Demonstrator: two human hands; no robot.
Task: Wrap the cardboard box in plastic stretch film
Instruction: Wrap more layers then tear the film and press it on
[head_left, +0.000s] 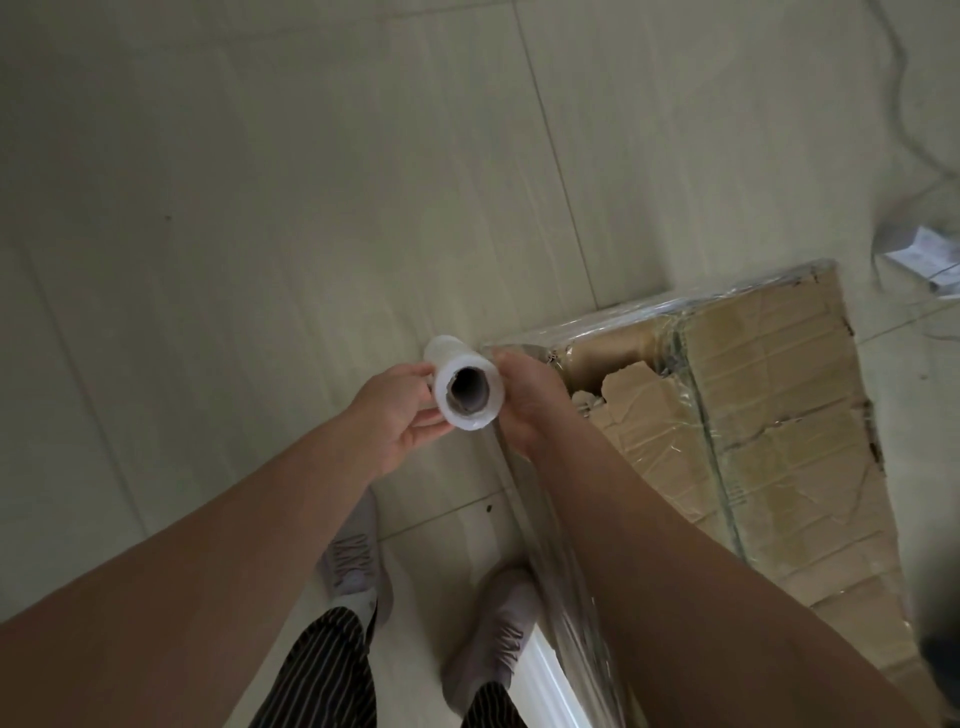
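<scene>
A white roll of stretch film (448, 410) points its hollow cardboard core at the camera, upright beside the box's near left corner. My left hand (400, 410) grips the roll from the left. My right hand (524, 400) grips it from the right. A sheet of clear film (556, 561) runs from the roll down along the box's left side. The tall cardboard box (779, 415) stands on the floor to the right; its top is torn and creased, with film over parts of it.
Pale tiled floor (260, 208) spreads to the left and behind. My two feet in grey shoes (353, 561) stand just left of the box. Crumpled plastic and paper (924, 249) lie at the far right, with a thin cable (898, 67) above.
</scene>
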